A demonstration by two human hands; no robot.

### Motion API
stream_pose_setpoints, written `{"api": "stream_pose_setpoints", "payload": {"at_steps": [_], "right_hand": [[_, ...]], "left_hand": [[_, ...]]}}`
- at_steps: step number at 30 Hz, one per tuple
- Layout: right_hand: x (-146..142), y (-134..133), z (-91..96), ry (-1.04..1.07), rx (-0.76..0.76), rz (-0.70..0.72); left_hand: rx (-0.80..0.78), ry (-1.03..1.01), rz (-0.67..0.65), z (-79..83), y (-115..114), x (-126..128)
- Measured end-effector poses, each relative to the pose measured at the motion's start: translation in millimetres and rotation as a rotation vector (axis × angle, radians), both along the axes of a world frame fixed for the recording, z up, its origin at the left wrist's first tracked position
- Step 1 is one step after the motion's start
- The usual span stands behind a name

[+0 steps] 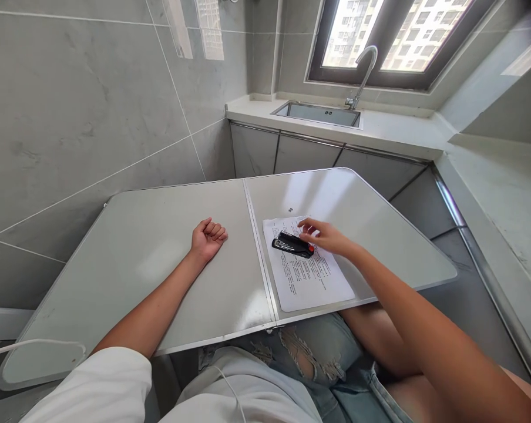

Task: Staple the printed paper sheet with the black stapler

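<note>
A black stapler (293, 244) with a red spot at one end lies on printed sheets of paper (305, 276). Over the upper part of the paper, my right hand (321, 234) hovers by the red-marked end of the stapler, its fingers loosely bent and apart, holding nothing. Whether a fingertip touches the stapler I cannot tell. My left hand (208, 238) rests on the table to the left of the paper, palm turned up and fingers curled in, with nothing visible in it.
The pale folding table (195, 282) has a metal seam down its middle. Beyond the paper lies a tiny dark piece (291, 210). Behind stand a counter (393, 132), a sink (318, 113) and a tap (366, 76). A white cable (40, 341) crosses the left corner.
</note>
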State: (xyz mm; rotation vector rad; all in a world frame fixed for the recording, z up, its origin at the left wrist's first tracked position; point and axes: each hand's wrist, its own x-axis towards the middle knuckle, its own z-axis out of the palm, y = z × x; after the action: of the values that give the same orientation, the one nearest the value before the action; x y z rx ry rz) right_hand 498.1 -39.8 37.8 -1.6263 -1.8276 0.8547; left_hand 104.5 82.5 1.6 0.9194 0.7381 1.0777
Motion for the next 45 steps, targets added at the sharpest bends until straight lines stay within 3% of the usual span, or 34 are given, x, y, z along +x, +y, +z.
{"api": "stream_pose_setpoints", "payload": {"at_steps": [2, 5, 7, 11, 15, 22, 34, 45], "right_hand": [[28.4, -1.4, -4.0, 0.082, 0.033, -0.169], [68.1, -11.1, -24.5, 0.08, 0.053, -0.452], [84.9, -18.3, -40.3, 0.091, 0.075, -0.517], [89.0, -22.9, -55.1, 0.088, 0.144, -0.505], [81.0, -20.4, -52.2, 0.016, 0.155, -0.459], [84.4, -23.5, -50.9, 0.148, 0.137, -0.434], [81.4, -24.2, -49.4, 0.105, 0.118, -0.415], [78.9, -24.6, -47.1, 0.087, 0.124, -0.409]], "left_hand": [[-0.072, -0.073, 0.0, 0.2, -0.3, 0.3], [-0.217, -0.273, -0.02, 1.0, -0.7, 0.5], [-0.281, -0.368, -0.034, 1.5, -0.9, 0.6], [-0.302, -0.417, -0.055, 2.3, -1.3, 1.2], [-0.308, -0.411, -0.06, 2.9, -1.4, 2.1], [-0.279, -0.388, -0.075, -0.2, -0.1, 4.3], [-0.233, -0.31, -0.101, -1.7, -0.3, 5.4], [-0.2, -0.277, -0.111, 5.9, -5.2, 6.4]]}}
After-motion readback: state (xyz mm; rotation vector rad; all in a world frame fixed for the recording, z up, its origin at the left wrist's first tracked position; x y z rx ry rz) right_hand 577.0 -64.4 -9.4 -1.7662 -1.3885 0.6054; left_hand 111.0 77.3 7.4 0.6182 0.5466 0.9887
